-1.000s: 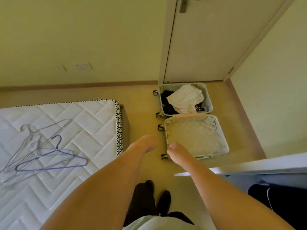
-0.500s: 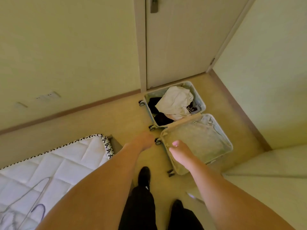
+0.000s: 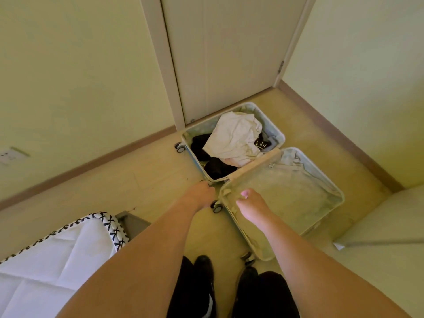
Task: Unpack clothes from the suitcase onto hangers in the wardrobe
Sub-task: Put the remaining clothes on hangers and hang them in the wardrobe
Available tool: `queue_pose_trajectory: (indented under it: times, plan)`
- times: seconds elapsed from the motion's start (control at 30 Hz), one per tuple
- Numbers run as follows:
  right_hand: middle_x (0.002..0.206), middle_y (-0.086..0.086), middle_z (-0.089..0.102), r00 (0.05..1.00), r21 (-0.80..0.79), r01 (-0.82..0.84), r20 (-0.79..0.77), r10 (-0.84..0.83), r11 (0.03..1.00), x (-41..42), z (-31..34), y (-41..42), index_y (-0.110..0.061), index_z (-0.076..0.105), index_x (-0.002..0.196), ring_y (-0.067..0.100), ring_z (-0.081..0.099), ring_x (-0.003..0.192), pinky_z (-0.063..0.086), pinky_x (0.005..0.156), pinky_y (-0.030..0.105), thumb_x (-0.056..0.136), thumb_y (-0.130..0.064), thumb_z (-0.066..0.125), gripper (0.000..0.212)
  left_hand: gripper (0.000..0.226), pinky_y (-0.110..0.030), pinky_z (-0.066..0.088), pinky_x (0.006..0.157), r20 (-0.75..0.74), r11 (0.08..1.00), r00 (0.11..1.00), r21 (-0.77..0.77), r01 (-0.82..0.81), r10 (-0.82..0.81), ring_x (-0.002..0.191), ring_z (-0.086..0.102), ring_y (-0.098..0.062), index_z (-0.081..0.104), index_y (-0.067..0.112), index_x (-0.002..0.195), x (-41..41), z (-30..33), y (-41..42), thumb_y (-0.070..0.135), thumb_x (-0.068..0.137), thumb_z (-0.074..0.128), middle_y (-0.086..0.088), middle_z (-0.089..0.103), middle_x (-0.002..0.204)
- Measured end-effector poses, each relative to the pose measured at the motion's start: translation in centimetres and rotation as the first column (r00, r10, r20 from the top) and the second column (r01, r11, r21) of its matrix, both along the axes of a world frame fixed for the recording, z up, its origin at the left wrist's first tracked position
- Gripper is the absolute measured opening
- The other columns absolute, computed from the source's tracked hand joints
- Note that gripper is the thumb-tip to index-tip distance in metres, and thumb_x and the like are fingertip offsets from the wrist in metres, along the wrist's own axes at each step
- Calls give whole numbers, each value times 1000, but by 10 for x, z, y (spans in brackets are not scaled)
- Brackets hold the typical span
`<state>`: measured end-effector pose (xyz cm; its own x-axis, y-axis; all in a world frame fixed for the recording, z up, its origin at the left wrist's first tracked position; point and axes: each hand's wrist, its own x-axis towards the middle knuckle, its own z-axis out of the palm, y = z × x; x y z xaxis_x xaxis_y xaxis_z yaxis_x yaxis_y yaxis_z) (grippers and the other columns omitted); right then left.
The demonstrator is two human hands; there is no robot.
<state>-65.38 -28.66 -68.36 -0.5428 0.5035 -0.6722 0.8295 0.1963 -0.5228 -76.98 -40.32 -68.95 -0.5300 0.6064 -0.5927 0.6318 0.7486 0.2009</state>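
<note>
A pale green suitcase (image 3: 330, 189) lies open on the floor by the door. Its far half holds a crumpled white garment (image 3: 234, 138) on top of black clothes (image 3: 219, 167). The near half shows only its lining. My left hand (image 3: 199, 195) hangs loosely curled above the floor just left of the suitcase hinge, holding nothing. My right hand (image 3: 250, 205) hovers over the near half's left rim, fingers curled, empty. Both arms reach forward from the bottom of the view.
A white quilted mattress (image 3: 46, 260) with a black-patterned edge fills the lower left. A closed door (image 3: 229, 53) stands behind the suitcase. A pale panel (image 3: 385, 221) juts in at the right. My dark shoes (image 3: 204, 269) stand on the floor below.
I have stepped closer and turned right toward the suitcase. The mattress has slid to the lower left and the hangers on it have left the view. Both hands are nearer the suitcase.
</note>
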Motion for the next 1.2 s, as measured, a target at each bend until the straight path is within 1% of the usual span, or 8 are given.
queue_pose_trajectory:
  times: [0.13, 0.23, 0.4, 0.57, 0.7, 0.9, 1.07, 1.2]
  plan:
    - [133, 8, 50, 999, -18, 38, -28, -39, 999, 21, -31, -19, -14, 46, 135, 29, 60, 109, 48, 83, 36, 94, -20, 46, 41, 26, -38, 47, 88, 23, 995, 998, 78, -65, 64, 110, 57, -33, 58, -3, 115, 13, -29, -7, 4, 102, 37, -20, 58, 119]
    - [133, 8, 50, 995, 3, 46, -90, -46, 999, 40, -26, -29, -12, 45, 136, 27, 59, 106, 48, 83, 37, 94, -19, 47, 43, 30, -38, 46, 95, -44, 993, 999, 120, 22, -17, 115, 54, -32, 56, -1, 122, 25, -21, -14, 7, 102, 34, -18, 56, 124]
    - [133, 6, 49, 980, -3, 83, -180, -82, 997, 52, -5, -21, -16, 42, 138, 19, 50, 92, 40, 64, 24, 94, -18, 48, 45, 27, -40, 49, 89, -75, 978, 997, 208, -16, 33, 109, 56, -34, 56, -3, 117, 19, 4, -15, 5, 100, 37, -21, 57, 120]
    - [122, 4, 50, 971, 50, 95, -226, -81, 994, 23, -3, 16, -13, 44, 134, 25, 59, 106, 46, 76, 31, 93, -19, 49, 41, 30, -35, 40, 77, -66, 962, 991, 257, -97, 117, 107, 53, -32, 55, 0, 119, -15, 21, 17, 7, 102, 32, -18, 53, 120]
    - [125, 6, 51, 971, 55, 94, -224, -79, 994, -25, -25, 63, -15, 42, 136, 23, 58, 98, 44, 67, 28, 91, -18, 48, 45, 29, -38, 47, 86, -42, 948, 983, 275, -160, 178, 104, 54, -31, 55, 3, 118, -63, -6, 65, 18, 101, 38, -17, 56, 118]
    - [129, 6, 48, 975, 117, 71, -218, -44, 991, -116, -100, 143, -20, 40, 137, 23, 55, 100, 43, 75, 32, 91, -20, 49, 47, 45, -37, 43, 93, -46, 970, 988, 202, -135, 147, 114, 51, -29, 40, 13, 139, -143, -88, 144, 34, 100, 33, -9, 44, 138]
    - [138, 5, 43, 984, 240, -55, -154, 94, 969, -179, -204, 213, -17, 37, 142, 22, 55, 109, 46, 86, 33, 94, -19, 50, 50, 38, -39, 40, 103, -19, 990, 994, 93, -103, 105, 120, 46, -31, 40, 11, 135, -205, -202, 218, 29, 102, 34, -10, 41, 138]
    - [140, 7, 42, 969, 404, -238, 32, 246, 883, -195, -284, 251, -16, 35, 141, 27, 47, 123, 41, 97, 36, 94, -24, 48, 49, 37, -39, 42, 101, 7, 993, 994, 49, -109, 109, 118, 48, -30, 41, 17, 133, -231, -299, 253, 34, 100, 39, -7, 45, 135]
